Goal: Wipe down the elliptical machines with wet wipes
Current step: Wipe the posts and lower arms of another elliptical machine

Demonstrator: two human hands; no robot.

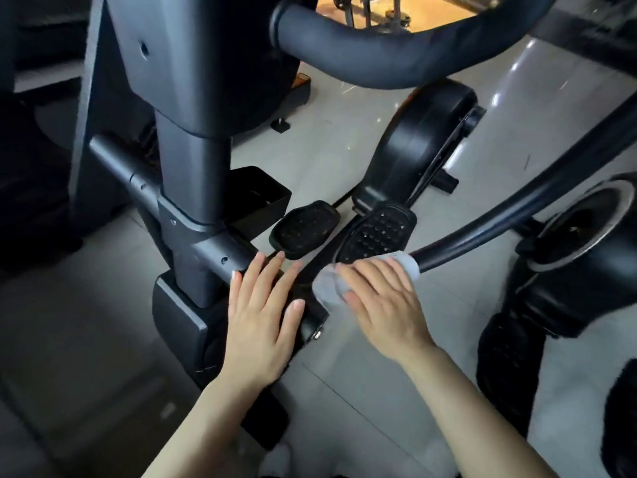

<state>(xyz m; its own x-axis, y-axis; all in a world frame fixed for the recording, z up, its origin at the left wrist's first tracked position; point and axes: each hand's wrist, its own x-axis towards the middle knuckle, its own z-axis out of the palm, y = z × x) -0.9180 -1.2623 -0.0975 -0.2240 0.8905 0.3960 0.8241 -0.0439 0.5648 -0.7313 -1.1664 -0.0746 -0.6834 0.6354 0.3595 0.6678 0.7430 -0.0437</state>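
Black open tray (pixel 262 198) on the machine's base, seen at 12 o'clock of the left hand; contents cannot be told. Wet wipe (pixel 325 286) is held under the right hand (pixel 382 305), bunched at 10 o'clock of the palm and wrapped over the end of the curved black handlebar (pixel 517 208); fingers are curled over it. Left hand (pixel 263 315) is laid flat, fingers straight and spread, on the grey crossbar (pixel 213 248) and black housing of the elliptical machine (pixel 193 160); two studded pedals (pixel 377 232) are seen at 12 o'clock.
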